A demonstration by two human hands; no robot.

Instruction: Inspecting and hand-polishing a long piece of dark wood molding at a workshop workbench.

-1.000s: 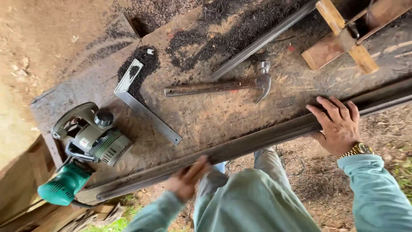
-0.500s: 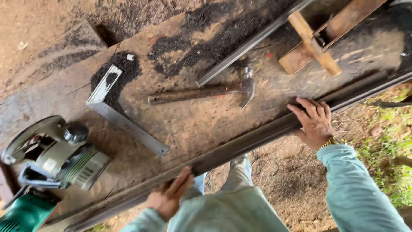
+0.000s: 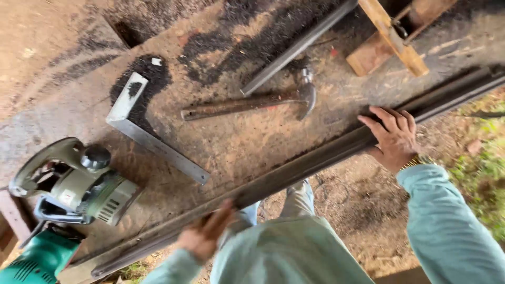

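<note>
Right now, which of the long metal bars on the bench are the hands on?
The long dark bar along the bench's near edge: right hand and left hand touch it. The shorter grey bar by the hammer lies untouched.
</note>
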